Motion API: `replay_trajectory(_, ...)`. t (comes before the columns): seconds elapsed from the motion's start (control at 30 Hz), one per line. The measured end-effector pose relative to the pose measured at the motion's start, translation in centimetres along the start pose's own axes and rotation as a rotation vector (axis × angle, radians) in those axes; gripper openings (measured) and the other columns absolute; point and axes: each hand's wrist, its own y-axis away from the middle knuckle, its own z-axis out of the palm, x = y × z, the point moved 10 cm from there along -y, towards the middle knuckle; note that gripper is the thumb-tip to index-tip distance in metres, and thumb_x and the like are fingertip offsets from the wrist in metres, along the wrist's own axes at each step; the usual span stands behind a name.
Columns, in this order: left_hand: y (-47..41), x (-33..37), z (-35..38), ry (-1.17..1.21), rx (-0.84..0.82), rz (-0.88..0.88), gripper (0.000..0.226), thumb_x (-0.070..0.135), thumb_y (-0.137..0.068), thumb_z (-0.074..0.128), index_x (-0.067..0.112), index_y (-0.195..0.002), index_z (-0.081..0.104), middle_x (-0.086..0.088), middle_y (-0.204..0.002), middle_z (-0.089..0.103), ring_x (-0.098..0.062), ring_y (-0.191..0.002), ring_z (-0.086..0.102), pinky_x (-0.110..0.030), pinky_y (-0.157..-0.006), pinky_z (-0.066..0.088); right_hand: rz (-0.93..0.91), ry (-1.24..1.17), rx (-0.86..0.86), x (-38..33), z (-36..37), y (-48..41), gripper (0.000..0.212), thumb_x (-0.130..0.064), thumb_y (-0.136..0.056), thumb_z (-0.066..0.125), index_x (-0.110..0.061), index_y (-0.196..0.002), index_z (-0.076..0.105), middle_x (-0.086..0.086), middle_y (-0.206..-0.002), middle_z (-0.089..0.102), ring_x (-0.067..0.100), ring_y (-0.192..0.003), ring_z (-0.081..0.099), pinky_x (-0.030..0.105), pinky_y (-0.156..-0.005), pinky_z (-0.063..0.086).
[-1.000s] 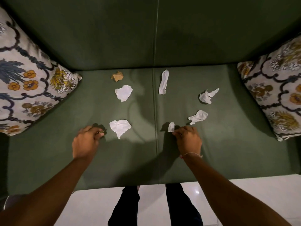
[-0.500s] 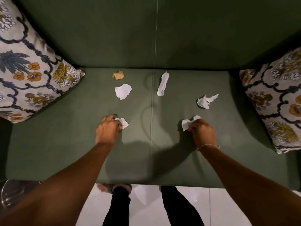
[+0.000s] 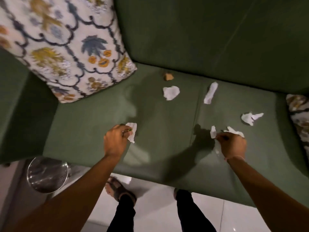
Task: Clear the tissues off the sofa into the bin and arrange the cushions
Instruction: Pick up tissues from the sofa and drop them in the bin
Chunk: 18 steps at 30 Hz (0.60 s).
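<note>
From the head view, both hands hover low over the front of the green sofa seat [image 3: 167, 131], each with paper already in it. The left hand [image 3: 116, 141] has its grip clamped on one crumpled white tissue [image 3: 132, 132] that pokes out past the fingers. The right hand [image 3: 231, 144] is closed on a bunch of white tissues [image 3: 234, 131], with scraps sticking out above and below the fist.

Four pieces lie loose on the seat further back: a white wad [image 3: 170, 92], a long twisted strip [image 3: 211, 94] just right of the seat seam, a torn piece [image 3: 250, 118] near the right cushion [image 3: 299, 118], and a small brown scrap [image 3: 168, 76] close to the backrest. The left cushion [image 3: 66, 47] leans in the corner, tilted and blurred.

A shiny round bin [image 3: 47, 174] stands on the floor by the sofa's left front corner, just beside the left forearm.

The step in hand looks like gathering tissues, partway done. With both fists holding paper, the next move likely calls either for a drop into the bin, nearest the left hand, or for a reach toward the back pieces without loosening what is held. The cushions seem not yet arranged.
</note>
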Motion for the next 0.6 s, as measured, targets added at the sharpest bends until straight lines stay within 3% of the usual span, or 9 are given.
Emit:
replay_trajectory(0.1, 0.6, -6.8, -4.0, 0.020, 0.041, -0.096, 0.011, 0.024, -0.077, 0.073, 0.024, -0.087, 0.076, -0.008, -0.090, 0.073, -0.034, -0.077, 0.067, -0.034, -0.066, 0.048, -0.118, 0.017, -0.006, -6.8, 2.0, 2.7, 0.011, -0.008, -0.075, 0.073, -0.017, -0.074, 0.078, 0.008, -0.078, 0.077, 0.028, -0.074, 0.070, 0.029, -0.075, 0.046)
replay_trajectory(0.23, 2.0, -16.1, -9.8, 0.041, 0.142, -0.151, 0.014, 0.022, -0.078, 0.075, 0.019, -0.091, 0.077, -0.010, -0.089, 0.076, -0.033, -0.074, 0.069, -0.031, -0.067, 0.050, -0.143, -0.077, -0.104, -17.1, 8.0, 7.8, 0.009, -0.009, -0.072, 0.076, -0.018, -0.074, 0.078, 0.006, -0.076, 0.077, 0.025, -0.071, 0.072, 0.029, -0.070, 0.049)
replay_trajectory(0.33, 4.2, -24.8, -13.0, 0.078, 0.185, -0.311, 0.022, 0.029, -0.083, 0.070, 0.024, -0.104, 0.073, -0.009, -0.100, 0.076, -0.034, -0.089, 0.069, -0.037, -0.078, 0.053, -0.186, -0.230, -0.320, -26.4, 16.2, 14.3, 0.015, -0.007, -0.074, 0.072, -0.021, -0.072, 0.078, -0.001, -0.067, 0.076, 0.010, -0.063, 0.068, 0.022, -0.070, 0.054)
replay_trajectory(0.4, 6.0, -30.3, -14.4, 0.080, 0.223, -0.423, 0.026, 0.032, -0.083, 0.070, 0.024, -0.108, 0.072, -0.011, -0.101, 0.076, -0.035, -0.090, 0.069, -0.036, -0.075, 0.050, -0.165, -0.336, -0.512, -32.0, 22.1, 19.3, 0.014, -0.012, -0.077, 0.071, -0.021, -0.070, 0.078, 0.000, -0.054, 0.070, 0.010, -0.045, 0.060, 0.019, -0.053, 0.051)
replay_trajectory(0.43, 7.1, -33.2, -14.9, 0.083, 0.232, -0.486, 0.025, 0.032, -0.082, 0.071, 0.023, -0.105, 0.073, -0.012, -0.099, 0.076, -0.036, -0.088, 0.068, -0.034, -0.071, 0.047, -0.166, -0.352, -0.586, -34.9, 25.0, 22.1, 0.010, -0.015, -0.078, 0.073, -0.019, -0.070, 0.078, 0.000, -0.051, 0.068, 0.013, -0.044, 0.058, 0.020, -0.051, 0.050)
replay_trajectory(0.53, 10.4, -41.2, -15.0, 0.110, 0.221, -0.675, 0.023, 0.034, -0.079, 0.072, 0.022, -0.098, 0.076, -0.017, -0.091, 0.076, -0.040, -0.084, 0.067, -0.034, -0.069, 0.046, -0.318, -0.231, -0.684, -41.9, 32.4, 29.5, 0.004, -0.022, -0.076, 0.076, -0.020, -0.077, 0.079, 0.005, -0.069, 0.075, 0.006, -0.057, 0.062, 0.013, -0.058, 0.047)
replay_trajectory(0.6, 12.0, -45.2, -14.2, 0.167, 0.204, -0.758, 0.022, 0.034, -0.080, 0.071, 0.023, -0.098, 0.077, -0.015, -0.090, 0.076, -0.038, -0.085, 0.068, -0.035, -0.073, 0.049, -0.421, -0.136, -0.764, -45.1, 36.8, 34.0, 0.012, -0.027, -0.082, 0.069, -0.020, -0.084, 0.079, 0.011, -0.077, 0.076, 0.020, -0.068, 0.068, 0.023, -0.066, 0.054)
